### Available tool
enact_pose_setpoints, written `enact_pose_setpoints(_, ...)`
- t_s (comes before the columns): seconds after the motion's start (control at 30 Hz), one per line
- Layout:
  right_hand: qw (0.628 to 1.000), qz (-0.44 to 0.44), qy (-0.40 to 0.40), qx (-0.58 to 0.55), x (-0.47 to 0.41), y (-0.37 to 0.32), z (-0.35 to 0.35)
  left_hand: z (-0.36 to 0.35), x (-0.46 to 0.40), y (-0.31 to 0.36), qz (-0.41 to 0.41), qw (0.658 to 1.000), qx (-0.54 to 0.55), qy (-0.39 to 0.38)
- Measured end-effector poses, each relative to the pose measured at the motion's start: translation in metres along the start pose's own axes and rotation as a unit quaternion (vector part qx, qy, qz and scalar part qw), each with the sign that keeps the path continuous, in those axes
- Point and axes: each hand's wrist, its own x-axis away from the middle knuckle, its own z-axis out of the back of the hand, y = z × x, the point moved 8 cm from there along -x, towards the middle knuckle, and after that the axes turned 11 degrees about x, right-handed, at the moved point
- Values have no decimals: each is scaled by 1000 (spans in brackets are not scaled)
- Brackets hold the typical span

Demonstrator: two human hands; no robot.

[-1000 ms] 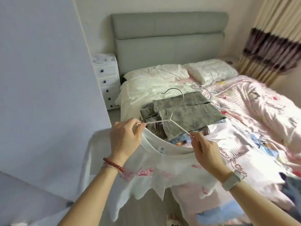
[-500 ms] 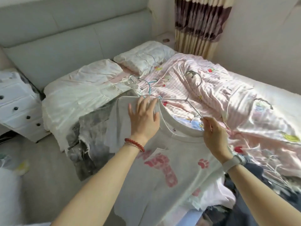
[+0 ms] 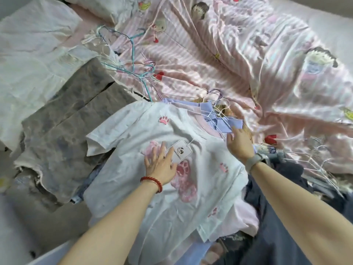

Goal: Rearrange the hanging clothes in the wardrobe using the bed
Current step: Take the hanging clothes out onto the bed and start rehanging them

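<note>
1. Both hands are lying flat and released: left hand (image 3: 160,165) is pressing the white T-shirt (image 3: 152,188); right hand (image 3: 239,143) is reaching its collar.
2. T-shirt is lying collar-away on the bed (image 3: 248,54), near its front edge, hangers (image 3: 217,109) just beyond the right hand.

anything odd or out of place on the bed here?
One oddity: the white paw-print T-shirt still carries its paper swing tag, lying by the left hand. Loose wire hangers lie tangled on the pink duvet. No visible damage.
</note>
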Motion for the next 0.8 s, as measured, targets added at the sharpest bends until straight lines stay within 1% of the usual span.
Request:
enact_pose_setpoints(0.07,998,18,-53,24,13,1,-36,-16,-4,-6,4,1000,-6,-19)
enact_pose_setpoints(0.13,995,29,-81,45,26,-4,-58,-18,-7,-8,-3,1000,-12,-12)
enact_pose_setpoints(0.2,994,34,-86,63,33,-16,-65,-9,-10,-10,-13,1000,-21,5)
enact_pose_setpoints(0.3,993,69,-67,75,41,-47,-61,11,-6,-16,-16,999,-13,39)
enact_pose_setpoints(0.37,991,110,-52,61,51,-74,-54,28,8,-25,-3,996,-2,86)
enact_pose_setpoints(0.47,982,186,-17,33,76,-126,-37,63,43,-48,10,983,13,184)
enact_pose_setpoints(0.6,958,284,24,-6,136,-206,-16,103,123,-104,35,955,40,291)
enact_pose_setpoints(0.7,931,362,31,-31,196,-272,-4,125,205,-157,61,925,52,372)
enact_pose_setpoints(0.8,893,448,36,-40,269,-342,0,139,302,-221,117,878,46,462)
